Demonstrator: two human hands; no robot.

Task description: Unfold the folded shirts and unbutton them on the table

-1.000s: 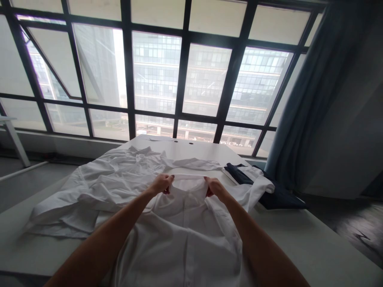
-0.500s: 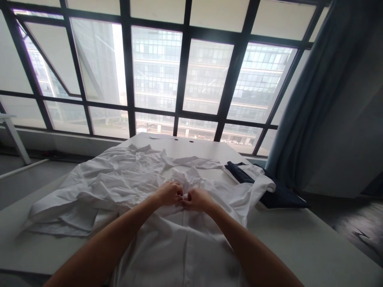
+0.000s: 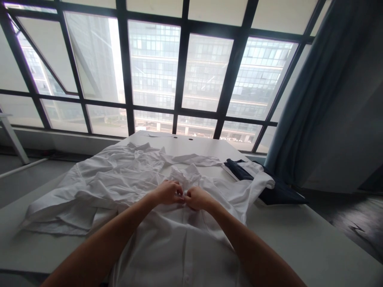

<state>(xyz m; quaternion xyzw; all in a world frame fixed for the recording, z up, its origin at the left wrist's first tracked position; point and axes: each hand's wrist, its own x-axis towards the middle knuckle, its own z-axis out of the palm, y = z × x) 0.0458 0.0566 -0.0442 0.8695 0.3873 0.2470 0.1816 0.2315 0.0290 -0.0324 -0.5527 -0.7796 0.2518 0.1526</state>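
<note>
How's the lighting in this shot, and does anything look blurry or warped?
Head view: backlit, the window glaring pale; head view: left hand, right hand and near shirt are shaded, the curtain darker; head view: the window's bars lean, perhaps wide-lens distortion; head view: a grey patch at right is too smeared to identify.

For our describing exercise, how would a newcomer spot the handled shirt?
Find the table by the windows. The shirt spreads over its near middle, placket up. Unlike the crumpled white cloth at left, it has the left hand and right hand on it.
</note>
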